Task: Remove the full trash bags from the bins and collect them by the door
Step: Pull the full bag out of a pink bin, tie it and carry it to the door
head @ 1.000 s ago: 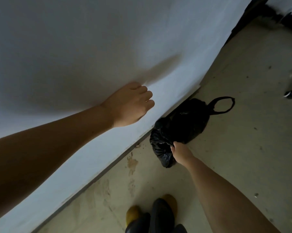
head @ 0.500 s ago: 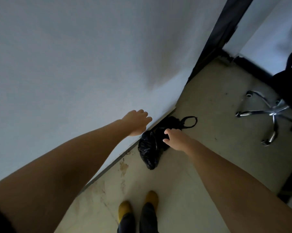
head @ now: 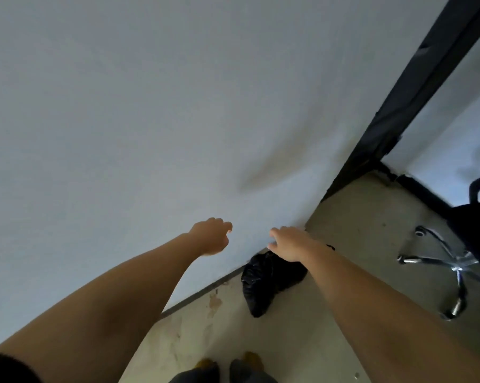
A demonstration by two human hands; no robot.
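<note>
Right hand (head: 290, 244) open, empty, above black trash bag (head: 266, 280) on floor; left hand (head: 211, 236) loosely curled, empty.

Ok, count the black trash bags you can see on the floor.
1. The black trash bag lies on the floor against the foot of the white wall, under the right hand. Others may sit outside this view.

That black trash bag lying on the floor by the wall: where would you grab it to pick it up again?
Probably by its far end, nearest the door frame. The black trash bag lies slumped along the wall, and a bit of handle loop peeks out beyond the right hand. Come from above, on the open floor side.
</note>
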